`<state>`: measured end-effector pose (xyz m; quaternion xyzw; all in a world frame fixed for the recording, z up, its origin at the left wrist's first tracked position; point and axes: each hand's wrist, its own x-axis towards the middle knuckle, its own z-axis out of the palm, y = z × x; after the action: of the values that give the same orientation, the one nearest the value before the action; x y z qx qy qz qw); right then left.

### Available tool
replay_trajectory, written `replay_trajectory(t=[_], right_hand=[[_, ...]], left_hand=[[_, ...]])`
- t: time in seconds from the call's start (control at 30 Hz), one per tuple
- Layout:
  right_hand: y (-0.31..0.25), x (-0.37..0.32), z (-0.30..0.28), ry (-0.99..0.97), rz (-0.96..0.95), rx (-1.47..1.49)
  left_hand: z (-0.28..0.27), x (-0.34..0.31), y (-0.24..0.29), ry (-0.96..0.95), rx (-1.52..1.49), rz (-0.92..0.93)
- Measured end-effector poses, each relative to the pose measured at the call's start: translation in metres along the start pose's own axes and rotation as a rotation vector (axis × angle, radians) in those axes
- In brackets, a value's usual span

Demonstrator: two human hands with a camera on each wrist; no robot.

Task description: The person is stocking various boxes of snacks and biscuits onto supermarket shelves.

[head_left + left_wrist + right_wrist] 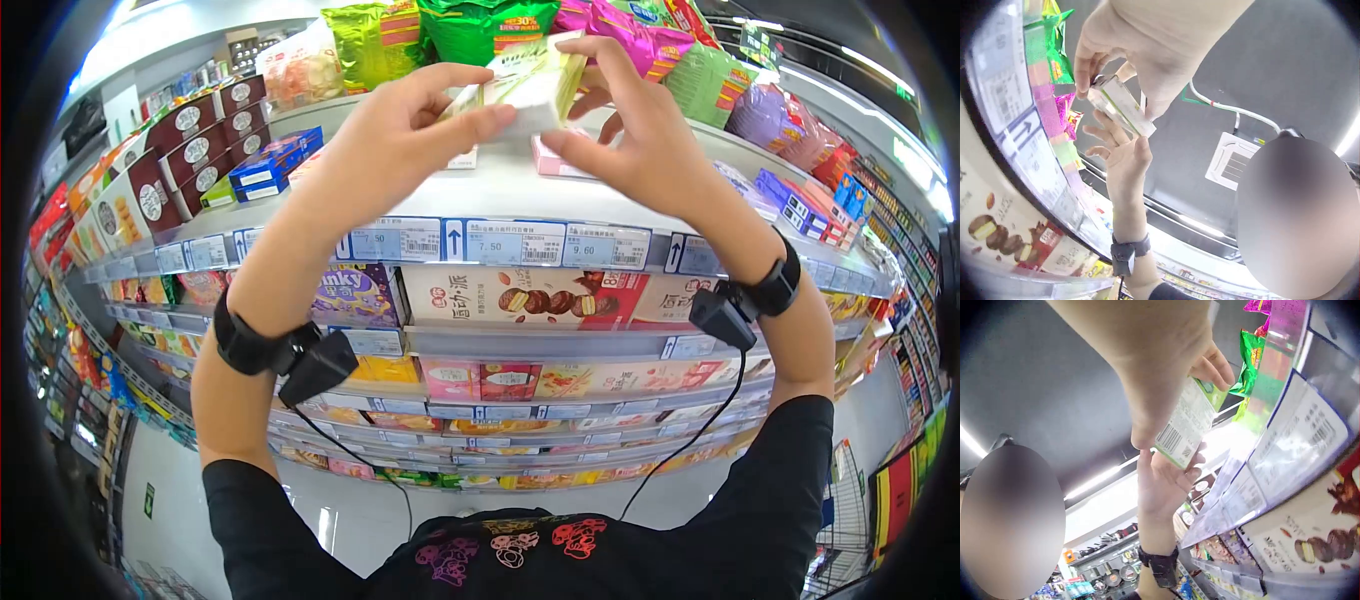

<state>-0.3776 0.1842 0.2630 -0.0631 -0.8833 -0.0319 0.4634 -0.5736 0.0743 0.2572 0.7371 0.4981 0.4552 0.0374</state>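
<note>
Above the top shelf, a small white-and-green carton [532, 88] is held up between both hands. My left hand [412, 122] pinches its left side, the thumb along the near face and the fingers behind. At the right side, my right hand [645, 125] holds it with the index finger at the top edge and the thumb lower down. A barcode and fine print show on the carton's face [1184, 428] in the right wrist view. The left wrist view shows its narrow white side [1124, 103]. Below it on the shelf lies a pink-and-white box [560, 160].
Price labels line the edge of the shelf [495, 245]. Large snack bags [485, 30] stand along the back. Brown boxes [195, 155] and blue boxes [275, 165] are stacked on the left, purple cartons [800, 205] on the right. Lower shelves hold packaged sweets [530, 300].
</note>
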Motion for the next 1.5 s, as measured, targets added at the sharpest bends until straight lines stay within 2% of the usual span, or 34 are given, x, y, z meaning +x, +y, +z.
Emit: replay_trajectory(t=[0.13,0.2,0.3,0.4,0.53,0.67,1.2,1.5], right_hand=[[0.025,0.018,0.002,-0.22,0.309,0.186],[0.032,0.023,0.004,-0.299,0.4,0.378],[0.04,0.03,0.006,-0.398,0.536,0.492],[0.052,0.031,0.009,-0.46,0.644,0.579],[0.06,0.031,0.012,-0.583,0.647,0.705],[0.063,0.031,0.011,-0.624,0.614,0.672],[0.072,0.037,0.016,-0.648,0.606,0.75],[0.07,0.033,0.019,-0.649,0.642,0.635]], left_hand=[[-0.003,0.019,-0.008,0.066,0.17,0.015],[-0.005,0.029,-0.012,0.095,0.269,0.075],[-0.006,0.041,-0.015,0.086,0.324,0.025],[-0.006,0.052,-0.026,0.079,0.248,-0.011],[-0.004,0.054,-0.034,0.082,0.198,-0.017],[-0.007,0.057,-0.038,0.034,0.154,-0.031],[-0.014,0.065,-0.042,0.031,0.184,0.007],[0.002,0.07,-0.059,-0.05,0.123,-0.055]])
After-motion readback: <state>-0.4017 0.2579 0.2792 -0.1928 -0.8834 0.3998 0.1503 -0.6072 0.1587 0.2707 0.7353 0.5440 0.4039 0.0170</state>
